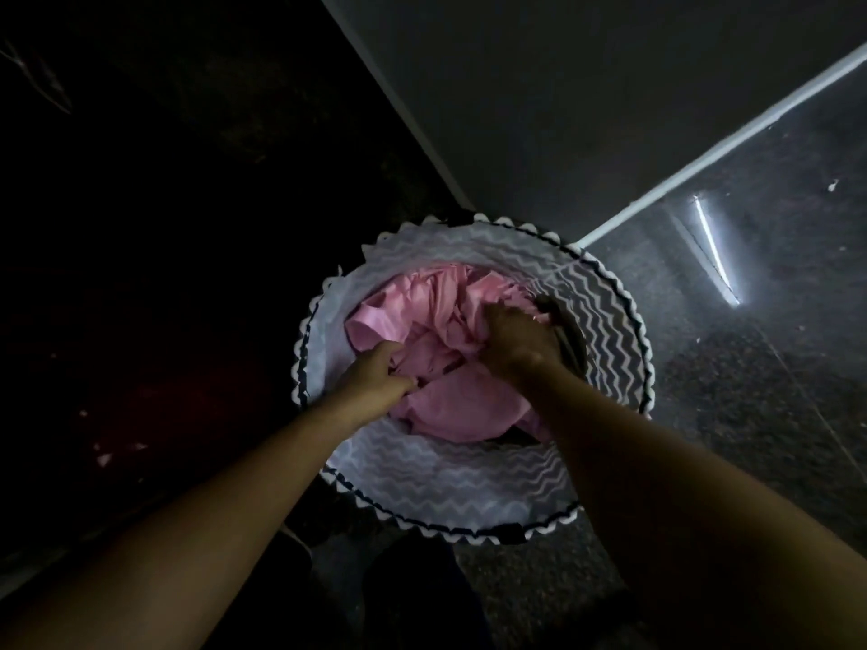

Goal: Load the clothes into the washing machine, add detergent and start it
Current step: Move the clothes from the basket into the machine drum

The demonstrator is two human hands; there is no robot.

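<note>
The room is dark, with a dark speckled floor point(750, 391) that shines a little. A round basket point(422, 490) with a zigzag wall stands on it, right below the person. Two bare arms reach down into it. The left hand point(375, 375) has its fingers curled tight round a fold of the pink clothes point(450, 401). The right hand point(513, 342) is a bit further in. Its fingers are bent down into the same pink heap and seem to be grabbing it, but the tips are hidden in the cloth. The pink clothes lie under and between both sets of fingers and fill the bottom of the basket. Just past the right fingers, a dark cloth point(570, 342) lies against the basket wall. Beyond the fingers is the far side of the basket, then a pale wall point(563, 110). This looks like the very first step: getting the clothes out. No washing machine can be seen here. Next, both hands need to hold tight, lift the whole bundle clear of the basket, and carry it to the machine without dropping any bits
</note>
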